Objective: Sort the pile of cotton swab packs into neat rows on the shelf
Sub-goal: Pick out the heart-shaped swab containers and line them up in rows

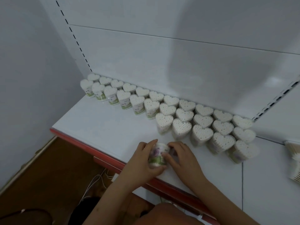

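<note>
Several heart-shaped cotton swab packs stand upright in rows along the back of the white shelf, two deep at the left and up to three deep at the right. One more cotton swab pack, with a green and floral label, lies tilted near the shelf's front edge. My left hand grips its left side with the thumb under it. My right hand holds its right side with curled fingers.
The shelf has a red front edge. A white back panel rises behind the rows. More swab packs lie at the far right edge. Below the shelf are a brown floor and white cords.
</note>
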`<state>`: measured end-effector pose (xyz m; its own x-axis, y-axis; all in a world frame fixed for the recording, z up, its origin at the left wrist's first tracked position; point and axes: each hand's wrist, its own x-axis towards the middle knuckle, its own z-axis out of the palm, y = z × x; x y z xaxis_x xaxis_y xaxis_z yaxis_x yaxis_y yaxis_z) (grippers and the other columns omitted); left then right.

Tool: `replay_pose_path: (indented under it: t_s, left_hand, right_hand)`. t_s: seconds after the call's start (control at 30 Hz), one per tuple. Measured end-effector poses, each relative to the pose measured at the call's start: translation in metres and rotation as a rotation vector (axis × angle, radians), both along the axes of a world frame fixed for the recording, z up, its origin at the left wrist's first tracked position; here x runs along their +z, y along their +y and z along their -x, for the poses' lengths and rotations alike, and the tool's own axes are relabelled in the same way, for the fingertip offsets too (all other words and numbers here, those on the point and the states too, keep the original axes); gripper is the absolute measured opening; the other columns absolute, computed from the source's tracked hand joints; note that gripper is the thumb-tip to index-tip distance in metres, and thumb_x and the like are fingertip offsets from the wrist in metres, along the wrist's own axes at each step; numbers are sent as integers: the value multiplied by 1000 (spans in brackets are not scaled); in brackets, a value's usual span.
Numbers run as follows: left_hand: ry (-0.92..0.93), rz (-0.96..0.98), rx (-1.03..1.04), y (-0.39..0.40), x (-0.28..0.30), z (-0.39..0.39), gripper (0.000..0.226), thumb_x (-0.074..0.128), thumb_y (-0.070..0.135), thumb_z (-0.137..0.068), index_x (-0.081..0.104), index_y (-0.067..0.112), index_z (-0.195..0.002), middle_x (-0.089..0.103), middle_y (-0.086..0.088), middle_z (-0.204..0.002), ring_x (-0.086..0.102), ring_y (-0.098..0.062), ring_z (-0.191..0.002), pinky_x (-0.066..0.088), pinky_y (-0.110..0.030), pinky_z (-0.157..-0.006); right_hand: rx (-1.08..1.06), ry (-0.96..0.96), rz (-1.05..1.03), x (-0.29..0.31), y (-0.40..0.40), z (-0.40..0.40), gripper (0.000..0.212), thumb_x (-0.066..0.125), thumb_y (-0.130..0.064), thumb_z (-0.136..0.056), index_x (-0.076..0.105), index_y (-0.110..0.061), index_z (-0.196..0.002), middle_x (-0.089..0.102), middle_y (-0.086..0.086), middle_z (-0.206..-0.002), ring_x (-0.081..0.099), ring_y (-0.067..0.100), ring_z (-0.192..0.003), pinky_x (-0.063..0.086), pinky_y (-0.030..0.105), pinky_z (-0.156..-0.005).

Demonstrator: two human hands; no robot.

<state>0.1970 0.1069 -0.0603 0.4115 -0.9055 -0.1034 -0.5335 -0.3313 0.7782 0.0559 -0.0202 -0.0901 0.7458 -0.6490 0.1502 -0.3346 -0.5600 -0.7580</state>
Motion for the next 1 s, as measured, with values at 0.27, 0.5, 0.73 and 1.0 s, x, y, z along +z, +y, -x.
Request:
replay_pose_path:
  t_s: [0.27, 0.5, 0.73, 1.0]
  left_hand:
    - [66, 270, 126, 11, 3, -4, 66, 80, 24, -84, 45, 30, -139, 48, 13, -130, 56, -5, -117, 57, -25, -86]
    - [-25, 323, 374, -10, -7, -27, 77, 83, 26, -80, 40, 26, -143, 49, 17, -128, 51, 0, -114, 45, -14, -95]
    - [19, 457, 466, -56, -5, -49, 65, 80, 23, -84, 45, 24, -139, 45, 6, -130, 52, -8, -118, 52, -32, -99]
    - [52, 455, 465, -68, -13, -51, 58, 77, 19, -87, 50, 18, -138, 50, 2, -130, 51, 13, -110, 52, -17, -90]
  right_hand:
    - [7, -194, -223, 28, 25, -18, 34, 72, -26, -89, 56, -35, -118, 63, -18, -110, 63, 5, -97, 53, 20, -76]
    - [46, -125, -211, 23, 17, -24, 52, 64, -35, -94, 42, -33, -141, 57, -24, -122, 59, 0, -103, 50, 16, -83]
    - [114, 14, 28, -6, 10, -8, 31, 60, -21, -97, 57, -21, -128, 55, -13, -110, 52, -4, -102, 39, 8, -90]
    - [113, 3, 76, -8, 10, -9, 32, 59, -19, -97, 56, -20, -128, 52, -13, -111, 50, -7, -103, 39, 8, -92]
